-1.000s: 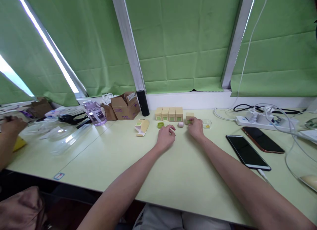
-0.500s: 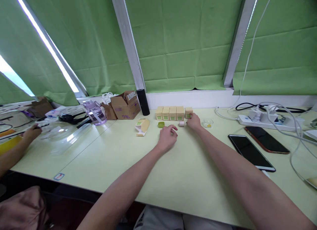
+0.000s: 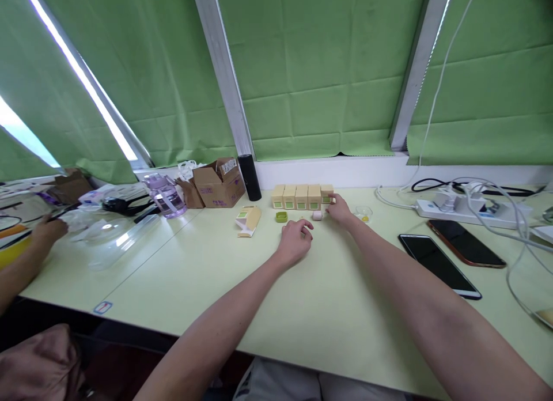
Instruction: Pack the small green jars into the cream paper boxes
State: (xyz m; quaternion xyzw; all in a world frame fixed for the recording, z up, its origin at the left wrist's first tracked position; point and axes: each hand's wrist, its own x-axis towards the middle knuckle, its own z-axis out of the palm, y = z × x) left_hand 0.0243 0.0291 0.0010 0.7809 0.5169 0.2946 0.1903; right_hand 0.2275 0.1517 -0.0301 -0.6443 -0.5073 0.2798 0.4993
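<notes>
Several small tan boxes (image 3: 301, 197) with green-bordered windows on their fronts stand side by side near the wall. At the row's right end my right hand (image 3: 339, 208) has its fingers on the last small box (image 3: 326, 191), partly covering it. My left hand (image 3: 296, 238) is over the table in front of the row, fingers loosely bent and apart, with nothing visible in them. Between the hands and the row lie a small green tray-like piece (image 3: 281, 217) and a small pale pink piece (image 3: 317, 215). A clear little dish (image 3: 363, 214) with something yellow in it sits right of my right hand.
An opened tan carton (image 3: 249, 221) lies left of the row. Behind it stand a black cylinder (image 3: 249, 178), a cardboard box (image 3: 219, 184) and a purple bottle (image 3: 165, 196). Two phones (image 3: 438, 265) and a power strip (image 3: 470, 211) with cables occupy the right. Another person's hand (image 3: 48, 231) works far left.
The end box has shifted slightly left, up against the row, with my right hand at it. My left hand has moved a little to the right. The other person's hand has moved left.
</notes>
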